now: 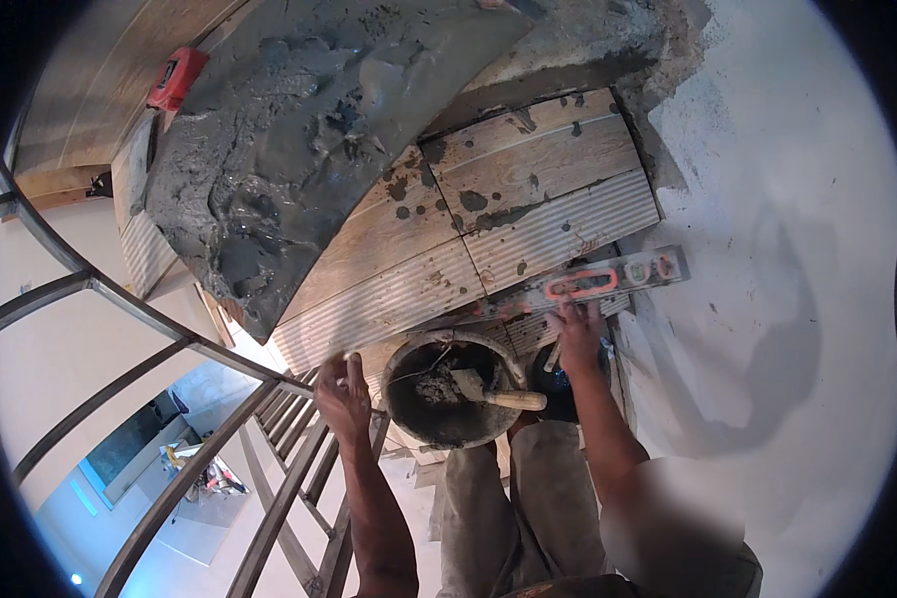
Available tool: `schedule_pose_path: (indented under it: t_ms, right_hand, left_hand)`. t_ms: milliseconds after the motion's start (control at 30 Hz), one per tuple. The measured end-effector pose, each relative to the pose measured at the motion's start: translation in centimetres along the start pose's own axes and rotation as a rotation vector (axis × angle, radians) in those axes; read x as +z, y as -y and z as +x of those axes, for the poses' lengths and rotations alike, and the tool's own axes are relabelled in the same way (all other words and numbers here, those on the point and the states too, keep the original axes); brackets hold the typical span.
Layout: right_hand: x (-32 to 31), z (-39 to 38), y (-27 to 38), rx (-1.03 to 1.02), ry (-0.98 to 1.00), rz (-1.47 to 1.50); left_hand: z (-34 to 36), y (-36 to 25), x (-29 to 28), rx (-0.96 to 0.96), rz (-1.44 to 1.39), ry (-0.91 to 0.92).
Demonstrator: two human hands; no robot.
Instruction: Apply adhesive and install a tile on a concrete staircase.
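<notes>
On the lower edge of a long, mortar-smeared spirit level [658, 267] lie the bent fingers of my right hand [576, 334]. The level slants across ridged, wood-look stair tiles [538, 149] spotted with wet mortar. My left hand [343, 401] hovers by the railing, fingers loosely bent and apart, with nothing visible in them. Between my hands stands a round bucket [404, 424] with some grey mortar inside. A trowel [516, 400] rests across it, its wooden handle over the right rim. Partly behind my right forearm sits a dark container [551, 384].
A broad bed of wet grey mortar [269, 149] covers the upper left step. Beyond it lies a red tape measure [176, 80]. A curved metal railing [159, 319] runs along the left above a lower floor. A white wall [767, 130] rises on the right.
</notes>
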State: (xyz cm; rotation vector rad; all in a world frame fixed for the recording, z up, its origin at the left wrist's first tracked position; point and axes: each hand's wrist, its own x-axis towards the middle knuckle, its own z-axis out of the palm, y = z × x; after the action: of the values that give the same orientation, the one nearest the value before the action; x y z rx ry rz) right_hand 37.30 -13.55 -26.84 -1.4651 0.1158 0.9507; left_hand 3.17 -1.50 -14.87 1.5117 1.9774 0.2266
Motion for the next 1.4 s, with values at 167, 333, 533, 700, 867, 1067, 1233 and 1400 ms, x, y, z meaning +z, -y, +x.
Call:
schedule_pose_path:
  t_ms: [167,333,533,700,867,1067,1233,1400]
  right_hand:
    - [-0.8,-2.4,6.5,-0.030,0.055,-0.077]
    - [-2.3,-9.2,13.7,-0.275,-0.024,-0.282]
    - [-6.3,-15.2,20.3,-0.517,-0.024,-0.519]
    - [-7.4,-17.9,22.6,-0.452,-0.066,-0.528]
    - [-11.5,-19.2,21.3,-0.380,-0.038,-0.504]
    - [-10.8,-20.3,20.3,-0.291,-0.145,-0.459]
    - [-13.0,-21.9,19.0,-0.219,-0.194,-0.512]
    - [-14.3,-23.1,18.0,-0.179,-0.220,-0.563]
  left_hand:
    - [6.7,-3.7,3.0,0.302,0.198,-0.377]
    - [14.1,-10.4,9.9,0.152,0.355,-0.159]
    - [11.7,-20.6,19.1,0.393,0.153,-0.429]
    - [8.9,-23.9,20.9,1.238,-0.070,0.027]
    - [11.7,-20.3,20.5,0.535,0.229,-0.424]
    - [12.0,-24.4,23.1,0.403,0.246,-0.468]
    - [10.6,-30.5,26.5,0.499,0.232,-0.243]
    - [9.2,-36.1,28.7,0.552,0.292,-0.092]
